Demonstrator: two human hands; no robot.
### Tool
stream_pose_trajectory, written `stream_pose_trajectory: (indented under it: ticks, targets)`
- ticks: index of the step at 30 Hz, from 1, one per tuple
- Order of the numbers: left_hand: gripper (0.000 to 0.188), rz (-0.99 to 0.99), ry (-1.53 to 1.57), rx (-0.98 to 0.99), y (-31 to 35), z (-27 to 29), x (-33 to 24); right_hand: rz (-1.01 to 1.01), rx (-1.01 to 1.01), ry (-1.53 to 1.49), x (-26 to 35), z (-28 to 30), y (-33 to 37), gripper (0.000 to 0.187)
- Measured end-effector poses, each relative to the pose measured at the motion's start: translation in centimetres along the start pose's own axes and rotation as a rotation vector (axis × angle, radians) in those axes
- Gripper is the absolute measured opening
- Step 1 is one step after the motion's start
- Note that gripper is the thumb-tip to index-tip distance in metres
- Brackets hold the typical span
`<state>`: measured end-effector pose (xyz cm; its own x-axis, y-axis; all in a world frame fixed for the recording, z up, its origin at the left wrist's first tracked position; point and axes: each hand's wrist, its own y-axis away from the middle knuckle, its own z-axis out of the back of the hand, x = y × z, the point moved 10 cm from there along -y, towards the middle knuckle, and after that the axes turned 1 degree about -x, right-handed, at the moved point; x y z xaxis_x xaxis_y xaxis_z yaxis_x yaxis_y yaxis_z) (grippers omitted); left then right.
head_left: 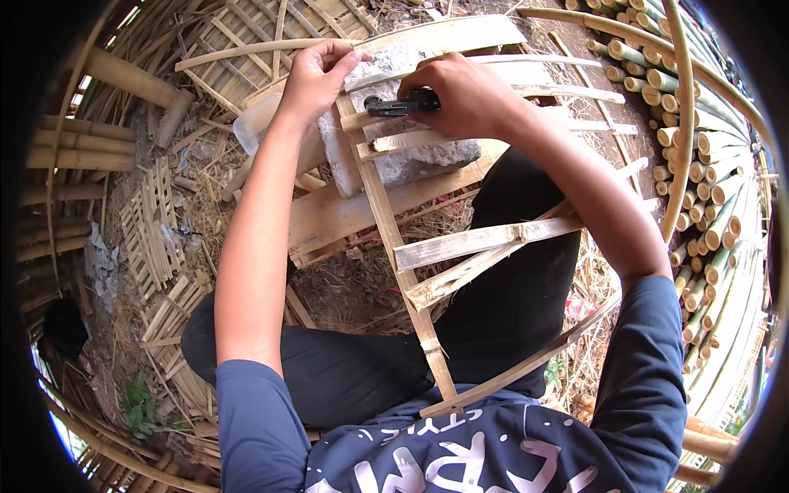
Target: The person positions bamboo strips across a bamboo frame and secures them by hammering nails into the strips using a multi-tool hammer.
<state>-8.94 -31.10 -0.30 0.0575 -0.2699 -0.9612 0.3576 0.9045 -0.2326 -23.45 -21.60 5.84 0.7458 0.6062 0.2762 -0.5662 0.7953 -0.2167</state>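
A bamboo frame [385, 215] lies across my lap, one long strip with several split slats running off to the right. At its far corner my left hand [314, 80] is closed, thumb and fingers pinched at the strip's end. My right hand [462, 92] grips a black hand tool [403, 105], held flat over the slats near that corner; its exact kind is partly hidden by my fingers. Beneath this part of the frame sits a rough grey stone block [427, 160]. One nearer slat [460, 245] is split into two splayed pieces.
Under the stone lies a wide bamboo board [329, 218]. Stacked cut bamboo poles [715, 189] fill the right side. Woven bamboo panels [246, 37] lean at the far left, and a slatted piece [152, 226] rests on the straw-strewn ground. Thick bamboo poles [82, 148] stand left.
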Motion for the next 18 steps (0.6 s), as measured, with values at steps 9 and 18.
stream_pose_trajectory:
  ticks: [9, 18]
  targets:
    - [0.017, -0.142, -0.416, -0.487, 3.5, 2.7, -1.2, -0.025, 0.099, -0.236, -0.4, -0.3, -0.2, 0.025]
    - [0.013, -0.234, -0.505, -0.623, 4.3, 3.3, -1.5, 0.057, -0.04, -0.188, -0.8, 1.7, -1.7, 0.034]
